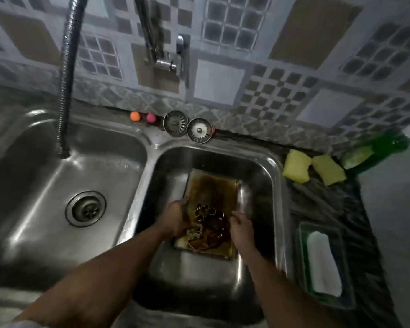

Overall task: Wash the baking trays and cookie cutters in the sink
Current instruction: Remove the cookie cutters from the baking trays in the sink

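Observation:
A metal baking tray [213, 185] stained dark brown lies in the right sink basin [268, 185]. Several wire-thin metal cookie cutters [205, 213] lie in a heap on its near half. My left hand [174, 217] grips the tray's left edge, thumb over the rim. My right hand [242, 229] rests at the right side of the cutter heap, fingers bent and touching the cutters; whether it holds one is unclear.
The left basin [45, 185] has an open drain [85, 208] and a flexible faucet hose [65, 95] hanging over it. Two strainer plugs [187, 125] sit behind the basins. Two yellow sponges [314, 168], a green soap bottle [376, 150] and a tub with a white cloth [323, 263] sit on the right counter.

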Demonstrator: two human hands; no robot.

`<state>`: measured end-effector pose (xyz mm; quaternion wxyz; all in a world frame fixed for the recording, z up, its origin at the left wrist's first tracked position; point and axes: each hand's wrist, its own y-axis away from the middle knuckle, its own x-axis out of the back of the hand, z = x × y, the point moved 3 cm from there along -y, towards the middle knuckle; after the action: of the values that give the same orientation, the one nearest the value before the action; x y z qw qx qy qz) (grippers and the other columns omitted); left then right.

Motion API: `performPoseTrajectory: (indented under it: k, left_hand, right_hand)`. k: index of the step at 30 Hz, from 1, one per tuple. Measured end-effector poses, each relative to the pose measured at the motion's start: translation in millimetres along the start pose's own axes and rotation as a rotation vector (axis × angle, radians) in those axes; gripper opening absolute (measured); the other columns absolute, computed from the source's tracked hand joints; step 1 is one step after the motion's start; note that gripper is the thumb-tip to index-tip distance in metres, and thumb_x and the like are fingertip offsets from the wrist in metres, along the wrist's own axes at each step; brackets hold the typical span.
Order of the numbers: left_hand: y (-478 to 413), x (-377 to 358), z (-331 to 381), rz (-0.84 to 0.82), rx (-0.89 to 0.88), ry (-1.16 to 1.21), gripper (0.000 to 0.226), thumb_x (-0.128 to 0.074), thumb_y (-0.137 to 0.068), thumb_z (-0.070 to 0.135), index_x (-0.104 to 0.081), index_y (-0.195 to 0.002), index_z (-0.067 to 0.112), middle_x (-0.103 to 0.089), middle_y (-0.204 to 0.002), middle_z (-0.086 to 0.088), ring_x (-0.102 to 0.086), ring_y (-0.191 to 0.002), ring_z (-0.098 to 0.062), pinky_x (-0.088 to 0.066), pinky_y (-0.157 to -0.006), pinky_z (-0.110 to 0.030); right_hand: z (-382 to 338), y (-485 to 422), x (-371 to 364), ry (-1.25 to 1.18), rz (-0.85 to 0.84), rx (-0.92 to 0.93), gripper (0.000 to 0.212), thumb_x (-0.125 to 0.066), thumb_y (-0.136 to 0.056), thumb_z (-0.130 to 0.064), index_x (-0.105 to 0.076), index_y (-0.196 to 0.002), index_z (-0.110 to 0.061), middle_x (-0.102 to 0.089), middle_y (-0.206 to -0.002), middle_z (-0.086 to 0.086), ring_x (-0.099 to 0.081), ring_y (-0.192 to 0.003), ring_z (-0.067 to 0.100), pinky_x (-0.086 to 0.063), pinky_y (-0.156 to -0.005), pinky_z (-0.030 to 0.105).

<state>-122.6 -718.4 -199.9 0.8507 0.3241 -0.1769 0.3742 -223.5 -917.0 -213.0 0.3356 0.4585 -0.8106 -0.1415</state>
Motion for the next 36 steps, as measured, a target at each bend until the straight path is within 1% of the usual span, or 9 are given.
performPoseTrajectory:
  k: [4,9,12,17,20,23,27,30,36]
  left_hand:
    - [-20.0,-3.2,-12.8,0.045,0.035,0.012,0.059,-0.071,-0.086,0.010,-0.047,-0.138,0.028,-0.061,-0.112,0.009,-0.063,-0.087,-0.003,-0.049,-0.064,-0.006]
    - [-29.9,-13.3,-28.1,0.035,0.087,0.020,0.087,-0.071,-0.082,0.006,-0.028,-0.150,0.040,-0.051,-0.125,0.000,-0.067,-0.088,-0.021,-0.059,-0.057,-0.024]
    - [-30.4,-14.9,-34.8,0.037,0.090,0.036,0.083,-0.070,-0.082,0.015,-0.029,-0.147,0.045,-0.056,-0.127,-0.002,-0.068,-0.098,-0.024,-0.063,-0.068,-0.031]
    - [-27.2,-10.9,-36.2,0.061,0.142,0.058,0.079,-0.064,-0.090,0.006,-0.026,-0.153,0.036,-0.050,-0.130,-0.002,-0.065,-0.089,-0.013,-0.056,-0.060,-0.019]
    - [-24.0,-9.6,-31.4,0.083,0.132,0.047,0.076,-0.064,-0.090,0.011,-0.028,-0.149,0.043,-0.042,-0.144,-0.007,-0.060,-0.115,-0.025,-0.058,-0.082,-0.032]
    - [-17.5,-9.2,-26.5,0.105,0.161,-0.130,0.082,-0.065,-0.090,0.023,-0.018,-0.152,0.044,-0.009,-0.164,-0.005,-0.021,-0.148,-0.033,-0.035,-0.114,-0.054]
    - [-5.5,-5.0,2.5,0.027,-0.168,-0.478,0.099,-0.061,-0.076,0.067,-0.009,-0.155,0.039,-0.009,-0.164,-0.001,-0.010,-0.149,-0.031,-0.019,-0.116,-0.059]
    - [1.7,-19.8,8.6,-0.144,-0.246,-0.754,0.139,-0.055,-0.047,0.094,0.003,-0.156,0.032,-0.002,-0.166,-0.001,-0.007,-0.150,-0.028,-0.014,-0.116,-0.059]
    - [-2.9,-40.9,5.9,-0.106,-0.107,-0.835,0.142,-0.079,-0.052,0.072,0.005,-0.157,0.026,-0.008,-0.164,-0.007,-0.021,-0.144,-0.032,-0.026,-0.114,-0.054]
  right_hand:
    - [2.3,-27.7,-14.9,-0.043,0.020,-0.012,0.032,-0.051,-0.096,-0.013,-0.061,-0.126,-0.015,-0.062,-0.116,0.007,-0.057,-0.088,0.014,-0.046,-0.073,0.027]
    - [6.7,-37.1,-16.7,-0.044,0.043,-0.009,0.028,-0.051,-0.097,-0.012,-0.061,-0.123,-0.018,-0.060,-0.110,0.006,-0.055,-0.077,0.010,-0.043,-0.061,0.021]
    - [7.7,-36.8,-16.4,-0.020,0.006,-0.001,0.030,-0.051,-0.097,-0.013,-0.061,-0.126,-0.015,-0.057,-0.118,0.004,-0.057,-0.088,0.012,-0.047,-0.069,0.024]
    - [5.2,-33.3,-20.5,0.022,-0.072,-0.007,0.036,-0.053,-0.097,-0.015,-0.056,-0.133,-0.016,-0.057,-0.126,0.004,-0.058,-0.100,0.016,-0.051,-0.083,0.031]
    - [6.5,-29.9,-21.8,0.059,-0.093,-0.021,0.039,-0.053,-0.096,-0.018,-0.053,-0.136,-0.020,-0.057,-0.131,0.004,-0.059,-0.102,0.015,-0.053,-0.089,0.035]
    - [3.5,-19.7,-16.4,0.153,-0.062,0.105,0.041,-0.058,-0.094,-0.019,-0.053,-0.135,-0.022,-0.056,-0.130,0.003,-0.058,-0.096,0.010,-0.049,-0.078,0.025]
    - [-5.1,-7.3,-8.7,0.602,-0.112,0.474,0.071,-0.065,-0.078,-0.057,-0.042,-0.140,-0.033,-0.042,-0.136,-0.004,-0.036,-0.127,0.015,-0.045,-0.097,0.035]
    - [-3.4,3.2,-15.6,0.856,-0.315,0.472,0.108,-0.072,-0.060,-0.070,-0.018,-0.149,-0.038,-0.027,-0.148,-0.003,-0.023,-0.137,0.022,-0.038,-0.107,0.042]
    - [-2.9,8.6,-32.7,0.994,-0.336,0.367,0.126,-0.080,-0.062,-0.060,0.003,-0.153,-0.036,-0.017,-0.156,0.004,-0.015,-0.145,0.030,-0.030,-0.110,0.049]
